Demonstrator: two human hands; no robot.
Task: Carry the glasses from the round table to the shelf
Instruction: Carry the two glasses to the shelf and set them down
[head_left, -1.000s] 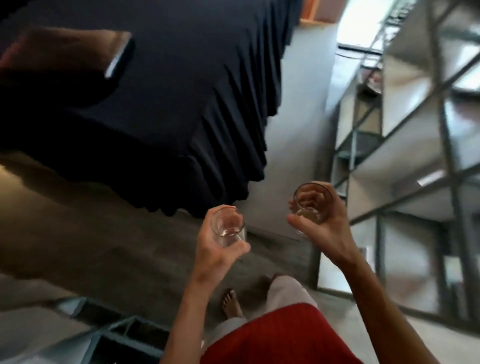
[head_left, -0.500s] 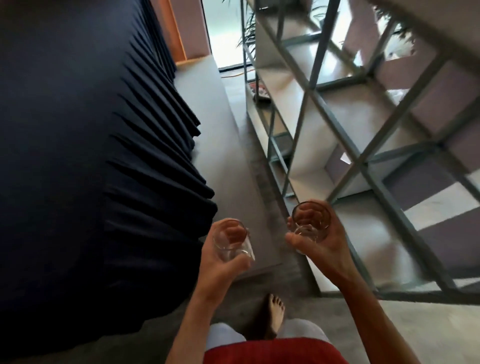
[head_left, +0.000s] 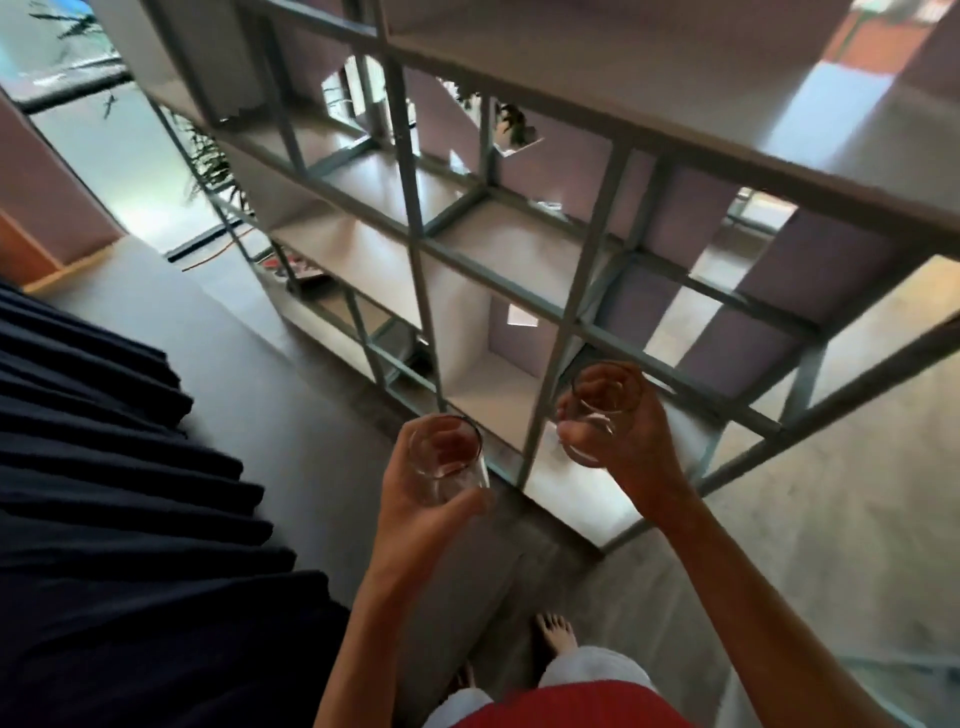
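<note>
While the person faces the shelf (head_left: 519, 260) up top, the left hand (head_left: 415, 512) holds the first glass (head_left: 448, 460) tight, low in the middle. The right hand (head_left: 636, 447) holds the second glass (head_left: 602, 408) tight, a bit higher, to the right.

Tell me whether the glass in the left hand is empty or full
Empty, it seems: the glass held in the left hand is clear right through, with no liquid line visible inside it.

Daylit and glaring from window (head_left: 88, 140) at 10 o'clock. Motion-blurred throughout. Bent at edges by wide-angle lens. Underexposed at 8 o'clock.
</note>
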